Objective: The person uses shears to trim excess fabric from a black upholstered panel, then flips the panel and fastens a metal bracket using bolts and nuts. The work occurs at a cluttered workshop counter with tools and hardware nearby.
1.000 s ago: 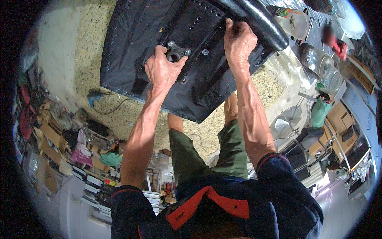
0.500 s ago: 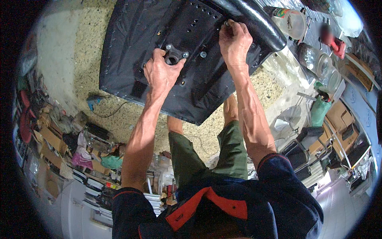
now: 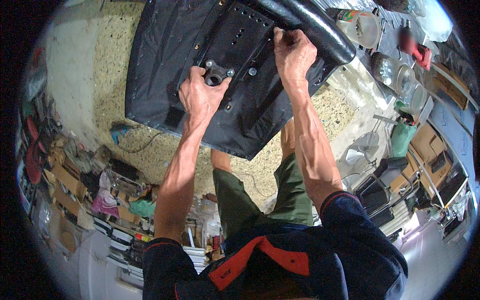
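A black chair seat [image 3: 165, 60] lies upside down over the speckled floor, its underside with bolt holes facing me. My left hand [image 3: 200, 95] rests on the underside with its fingers around a small black metal bracket [image 3: 216, 76] fixed by bolts. My right hand [image 3: 292, 52] is closed, pinching something small at the underside next to a thick black armrest bar [image 3: 320, 25]; what it pinches is hidden by the fingers. My knees in green shorts [image 3: 240, 200] show below the seat.
Clear plastic jars [image 3: 365, 27] and glass jars [image 3: 395, 75] stand at the upper right. A blue power tool [image 3: 119, 132] with a cable lies on the floor at left. Boxes, cloth and clutter [image 3: 90, 175] crowd the lower left; black chair parts [image 3: 385, 180] and cartons sit at right.
Both hands have shifted slightly upward and to the right over the seat's underside. The left hand stays at the bracket; the right hand stays pinched beside the armrest bar.
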`<state>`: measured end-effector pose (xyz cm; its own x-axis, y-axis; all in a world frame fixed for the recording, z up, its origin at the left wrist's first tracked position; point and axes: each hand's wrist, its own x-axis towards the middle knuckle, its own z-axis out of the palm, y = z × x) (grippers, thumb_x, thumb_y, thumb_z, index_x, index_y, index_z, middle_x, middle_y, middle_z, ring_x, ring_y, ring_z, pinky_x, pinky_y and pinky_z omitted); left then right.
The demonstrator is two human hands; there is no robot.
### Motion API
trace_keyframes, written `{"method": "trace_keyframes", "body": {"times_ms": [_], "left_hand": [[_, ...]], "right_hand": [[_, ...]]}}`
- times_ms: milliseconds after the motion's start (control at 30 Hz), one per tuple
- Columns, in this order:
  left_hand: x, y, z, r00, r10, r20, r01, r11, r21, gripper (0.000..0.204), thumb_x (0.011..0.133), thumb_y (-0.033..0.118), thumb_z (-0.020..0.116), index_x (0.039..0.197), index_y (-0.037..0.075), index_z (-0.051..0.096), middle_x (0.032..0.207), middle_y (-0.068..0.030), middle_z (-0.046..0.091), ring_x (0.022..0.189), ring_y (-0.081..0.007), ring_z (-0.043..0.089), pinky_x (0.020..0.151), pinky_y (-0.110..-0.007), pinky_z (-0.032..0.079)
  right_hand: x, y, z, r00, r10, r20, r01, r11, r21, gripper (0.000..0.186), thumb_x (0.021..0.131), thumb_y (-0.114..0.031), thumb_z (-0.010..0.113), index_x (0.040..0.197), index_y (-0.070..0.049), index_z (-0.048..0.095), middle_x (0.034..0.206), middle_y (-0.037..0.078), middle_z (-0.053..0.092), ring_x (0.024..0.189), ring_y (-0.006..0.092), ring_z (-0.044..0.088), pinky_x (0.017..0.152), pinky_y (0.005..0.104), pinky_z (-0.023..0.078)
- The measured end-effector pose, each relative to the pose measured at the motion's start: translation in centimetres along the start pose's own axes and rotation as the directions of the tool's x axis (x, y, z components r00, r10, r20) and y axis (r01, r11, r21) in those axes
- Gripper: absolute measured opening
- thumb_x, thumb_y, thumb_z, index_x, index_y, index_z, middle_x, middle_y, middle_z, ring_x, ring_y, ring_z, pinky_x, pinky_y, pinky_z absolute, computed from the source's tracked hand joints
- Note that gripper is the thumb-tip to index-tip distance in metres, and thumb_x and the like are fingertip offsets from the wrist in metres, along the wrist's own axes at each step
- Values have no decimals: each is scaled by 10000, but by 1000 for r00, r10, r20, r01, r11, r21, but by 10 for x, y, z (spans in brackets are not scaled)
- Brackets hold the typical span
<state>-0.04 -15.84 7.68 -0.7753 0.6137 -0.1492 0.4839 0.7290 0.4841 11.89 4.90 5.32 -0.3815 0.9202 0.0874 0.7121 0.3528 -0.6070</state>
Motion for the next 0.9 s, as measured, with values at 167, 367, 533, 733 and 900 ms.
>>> {"method": "trace_keyframes", "body": {"times_ms": [167, 367, 533, 733, 900], "left_hand": [[1, 3, -3, 1000, -12, 1, 12, 1000, -16, 601, 645, 384, 1009, 982, 15, 675, 727, -152, 695, 680, -362, 703, 650, -477, 543], [0, 4, -1, 1000, 10, -13, -10, 1000, -17, 587, 649, 374, 1008, 972, 11, 677, 715, -145, 686, 656, -349, 688, 636, -475, 533], [1, 3, -1, 999, 23, -23, -23, 1000, 21, 588, 649, 365, 1010, 974, 4, 678, 715, -151, 688, 658, -350, 690, 636, -477, 532], [0, 6, 1, 1000, 4, -24, -5, 1000, -27, 600, 639, 349, 1018, 983, -8, 680, 713, -160, 687, 654, -351, 687, 642, -473, 534], [-5, 4, 2, 997, 22, -79, -25, 999, -27, 607, 635, 342, 1022, 996, -10, 685, 699, -153, 683, 633, -340, 673, 645, -466, 532]], "right_hand": [[-5, 1, -1, 999, 16, 37, -17, 999, 34, 270, 923, -257, 802, 936, -5, 706, 894, 225, 723, 812, 460, 711, 715, 528, 563], [-5, 4, 4, 997, -50, -53, 54, 996, 66, 226, 917, -224, 783, 956, -16, 702, 914, 226, 721, 811, 466, 703, 730, 540, 565], [1, -5, 2, 998, 47, 40, -49, 998, 35, 198, 896, -148, 779, 1033, -19, 716, 961, 235, 709, 853, 466, 700, 756, 538, 565], [-2, 5, 2, 996, -74, -44, 80, 987, 142, 157, 901, -91, 774, 1019, -3, 720, 961, 229, 683, 831, 462, 685, 745, 544, 548], [-7, -1, -2, 1000, 20, 4, -20, 981, 195, 196, 900, -159, 808, 997, -13, 720, 915, 220, 686, 789, 455, 685, 733, 533, 554]]}}
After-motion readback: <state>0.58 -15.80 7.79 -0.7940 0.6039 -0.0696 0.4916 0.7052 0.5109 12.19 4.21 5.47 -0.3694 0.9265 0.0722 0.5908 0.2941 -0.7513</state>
